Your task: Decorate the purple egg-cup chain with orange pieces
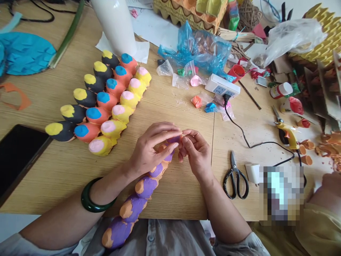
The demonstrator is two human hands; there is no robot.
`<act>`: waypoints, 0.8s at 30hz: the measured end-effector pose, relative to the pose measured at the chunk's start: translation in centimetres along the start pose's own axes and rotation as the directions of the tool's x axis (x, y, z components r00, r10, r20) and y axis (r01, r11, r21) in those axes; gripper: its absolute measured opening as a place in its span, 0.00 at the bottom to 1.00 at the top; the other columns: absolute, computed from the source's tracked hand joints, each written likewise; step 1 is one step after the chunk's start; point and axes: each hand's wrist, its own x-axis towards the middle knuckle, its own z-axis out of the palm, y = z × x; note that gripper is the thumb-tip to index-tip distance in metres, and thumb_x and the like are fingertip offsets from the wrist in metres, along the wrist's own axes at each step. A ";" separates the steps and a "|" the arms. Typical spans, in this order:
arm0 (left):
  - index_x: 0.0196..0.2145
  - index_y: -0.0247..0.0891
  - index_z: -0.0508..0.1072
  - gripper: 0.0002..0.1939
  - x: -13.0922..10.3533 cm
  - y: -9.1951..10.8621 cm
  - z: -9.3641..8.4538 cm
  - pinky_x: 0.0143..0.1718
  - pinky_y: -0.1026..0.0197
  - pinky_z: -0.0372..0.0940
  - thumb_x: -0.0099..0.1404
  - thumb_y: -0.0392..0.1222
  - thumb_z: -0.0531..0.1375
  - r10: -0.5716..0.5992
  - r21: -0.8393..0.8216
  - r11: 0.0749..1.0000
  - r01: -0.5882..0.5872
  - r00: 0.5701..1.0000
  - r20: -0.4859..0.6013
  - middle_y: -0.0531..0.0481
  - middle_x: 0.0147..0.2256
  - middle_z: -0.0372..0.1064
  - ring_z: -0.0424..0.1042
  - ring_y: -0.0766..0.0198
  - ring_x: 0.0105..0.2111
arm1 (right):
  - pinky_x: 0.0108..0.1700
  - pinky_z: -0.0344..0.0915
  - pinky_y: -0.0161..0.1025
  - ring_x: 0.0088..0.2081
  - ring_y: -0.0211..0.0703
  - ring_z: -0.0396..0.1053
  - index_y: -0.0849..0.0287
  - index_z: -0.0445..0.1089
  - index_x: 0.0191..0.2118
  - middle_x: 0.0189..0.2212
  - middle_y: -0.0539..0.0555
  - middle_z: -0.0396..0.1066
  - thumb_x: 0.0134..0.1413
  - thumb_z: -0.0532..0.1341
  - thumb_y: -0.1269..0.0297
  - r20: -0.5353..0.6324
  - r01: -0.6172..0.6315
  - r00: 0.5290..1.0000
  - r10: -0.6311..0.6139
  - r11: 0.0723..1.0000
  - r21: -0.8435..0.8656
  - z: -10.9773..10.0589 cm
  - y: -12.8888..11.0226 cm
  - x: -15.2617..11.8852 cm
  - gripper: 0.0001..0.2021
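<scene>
A strip of bumpy, egg-carton-like cups [131,206], coated in purple with orange ends, runs from my lap up over the table. My left hand [153,147] is wrapped over its far end, thumb and fingers closed around the last cup. My right hand [195,153] meets it there, thumb and forefinger pinched at the tip; a speck of orange shows between the hands, but whatever the pinch holds is hidden. Left of my hands lie three similar rows: a black row with yellow tips [92,83], an orange row with blue tips [106,99] and a yellow row with pink tips [121,113].
Black-handled scissors [234,177] lie right of my hand. A power strip [222,86] has a cord crossing to a yellow glue gun [289,133]. Small clay bags [197,101] and a blue plastic bag [197,44] lie beyond. Another person's arm [323,209] is at right; a dark phone [21,156], left.
</scene>
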 end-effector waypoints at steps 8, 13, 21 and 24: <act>0.44 0.48 0.82 0.07 0.4 0.2 0.0 0.55 0.48 0.72 0.70 0.39 0.65 -0.043 -0.057 0.998 0.041 0.999 -0.029 0.50 0.43 0.81 0.77 0.56 0.49 | 0.17 0.65 0.28 0.17 0.29 0.60 0.56 0.71 0.43 0.24 0.43 0.70 0.57 0.72 0.56 0.040 -0.062 0.997 0.062 0.998 0.012 0.2 -0.4 -0.3 0.14; 0.38 0.48 0.82 0.05 0.5 0.5 -0.1 0.51 0.49 0.73 0.70 0.39 0.65 -0.066 -0.055 0.997 0.062 0.996 -0.066 0.52 0.37 0.81 0.78 0.57 0.45 | 0.17 0.67 0.29 0.17 0.31 0.65 0.57 0.72 0.44 0.24 0.44 0.72 0.60 0.69 0.53 0.108 -0.103 0.989 0.097 0.994 0.047 0.1 -0.5 -0.4 0.14; 0.46 0.52 0.82 0.09 0.4 0.7 -0.3 0.52 0.47 0.72 0.69 0.42 0.67 -0.088 -0.047 0.995 0.084 0.993 -0.082 0.52 0.44 0.82 0.77 0.56 0.47 | 0.19 0.72 0.32 0.18 0.33 0.69 0.57 0.72 0.40 0.25 0.46 0.76 0.57 0.71 0.54 0.137 -0.102 0.986 0.092 0.992 0.068 -0.1 -0.4 -0.2 0.14; 0.47 0.52 0.82 0.10 0.3 0.5 -0.3 0.53 0.45 0.72 0.68 0.44 0.68 -0.104 -0.059 0.993 0.101 0.993 -0.059 0.52 0.44 0.82 0.77 0.54 0.48 | 0.20 0.73 0.32 0.18 0.32 0.69 0.57 0.72 0.40 0.27 0.46 0.77 0.58 0.71 0.55 0.109 -0.085 0.991 0.078 0.994 0.065 -0.1 -0.3 -0.3 0.14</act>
